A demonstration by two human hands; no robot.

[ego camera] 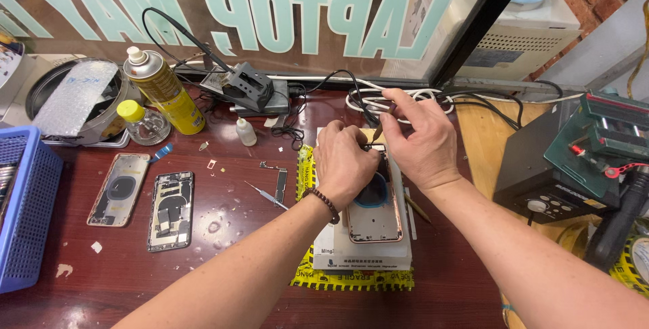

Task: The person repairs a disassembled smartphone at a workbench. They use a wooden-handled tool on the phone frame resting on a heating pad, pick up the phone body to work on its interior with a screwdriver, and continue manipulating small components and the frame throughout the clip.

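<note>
Opened rose-gold phone housing [374, 217] steadied on a white block.
Left hand [345, 160] presses it flat, fingers curled; right hand [420, 141] fingers pinch a thin dark-tipped tool [377, 131].

Blue basket [27, 214], yellow spray can [165, 92], maroon table [223, 248]

Large pale mint-green sign letters [318, 15] run across the glass pane at the far edge of the table, seen mirrored. Left of centre on the table stands a yellow spray can [164, 90] with a printed label and white cap, tilted; just beside it a small clear bottle [144, 122] with a yellow cap. Yellow tape with black print [351, 279] lies under the white work pad near the table's front edge
</note>
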